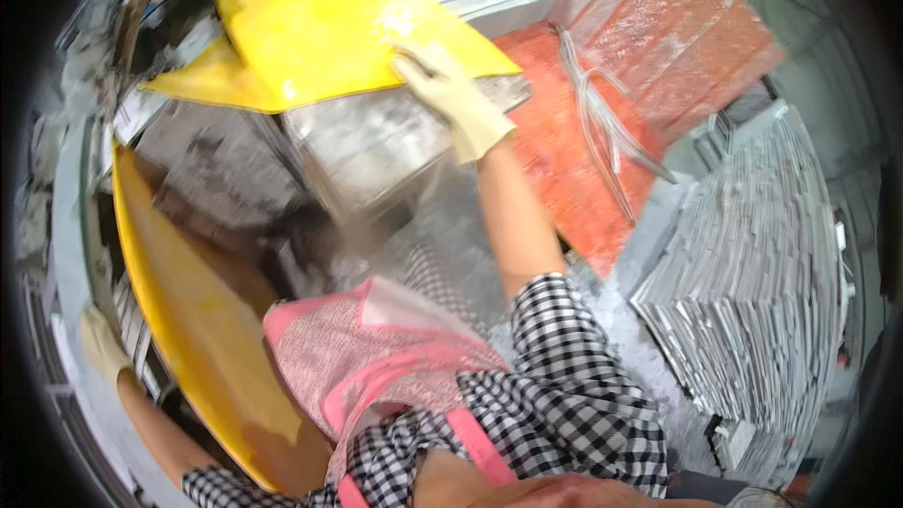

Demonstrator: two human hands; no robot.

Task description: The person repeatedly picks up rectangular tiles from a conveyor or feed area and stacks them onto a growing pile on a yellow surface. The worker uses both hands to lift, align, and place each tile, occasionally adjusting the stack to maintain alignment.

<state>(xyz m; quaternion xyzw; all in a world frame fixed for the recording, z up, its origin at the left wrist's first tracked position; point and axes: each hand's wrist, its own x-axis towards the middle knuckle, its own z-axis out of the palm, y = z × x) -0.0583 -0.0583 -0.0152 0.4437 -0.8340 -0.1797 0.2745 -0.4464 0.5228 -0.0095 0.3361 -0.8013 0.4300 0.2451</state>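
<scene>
R hand [453, 102] gloved, fingers part-spread on yellow sheet [343, 33]; L hand [103, 344] nr yellow panel [174, 296], can't tell grip.

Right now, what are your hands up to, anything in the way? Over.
Right hand on yellow sheet. Left hand near curved yellow panel. White straps on orange board, clear of both hands.

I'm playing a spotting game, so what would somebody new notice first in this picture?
Probably the shiny, bright yellow sheet at the top, left of centre, with the pale-cream-gloved right hand at its lower right edge. Next might come the flat orange-red surface right of that hand, with thin whitish strips lying on it, and the big stack of thin grey pieces on the right.
</scene>
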